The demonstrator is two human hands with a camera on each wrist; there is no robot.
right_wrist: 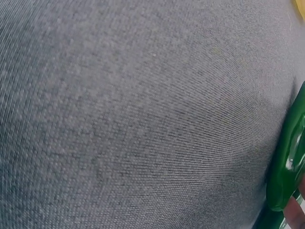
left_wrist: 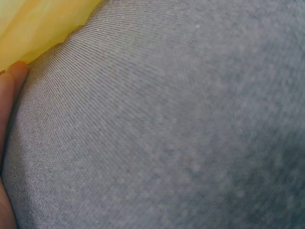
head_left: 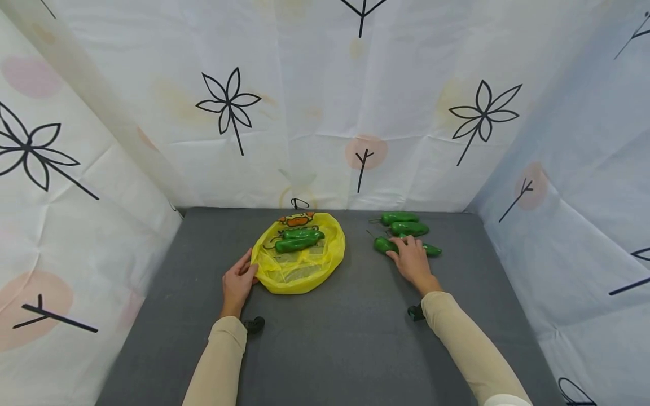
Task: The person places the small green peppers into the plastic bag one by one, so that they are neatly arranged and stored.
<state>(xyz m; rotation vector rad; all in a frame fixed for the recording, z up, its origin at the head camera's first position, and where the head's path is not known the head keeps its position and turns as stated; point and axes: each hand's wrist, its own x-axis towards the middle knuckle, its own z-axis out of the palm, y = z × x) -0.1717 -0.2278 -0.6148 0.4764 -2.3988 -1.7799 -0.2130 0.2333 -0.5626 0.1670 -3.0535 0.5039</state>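
A yellow plastic bag [head_left: 327, 269] with a printed picture lies spread into a round, open shape, and two green peppers [head_left: 297, 243] rest on it. My left hand [head_left: 237, 285] holds the bag's left rim; in the left wrist view its fingertips [left_wrist: 18, 71] touch the yellow plastic [left_wrist: 43, 28]. To the right, my right hand [head_left: 412, 260] grips a green pepper [head_left: 384, 245] from above, its fingers hiding the middle. More green [head_left: 433, 250] shows past the hand's right side. The right wrist view catches a glossy pepper [right_wrist: 288, 167] against the fingers.
Behind the right hand lie more green peppers [head_left: 409, 228], one [head_left: 399, 217] farthest back. Everything stands on a dark grey cloth-covered table [head_left: 330, 349]. White printed curtains [head_left: 304, 113] rise at the back and both sides.
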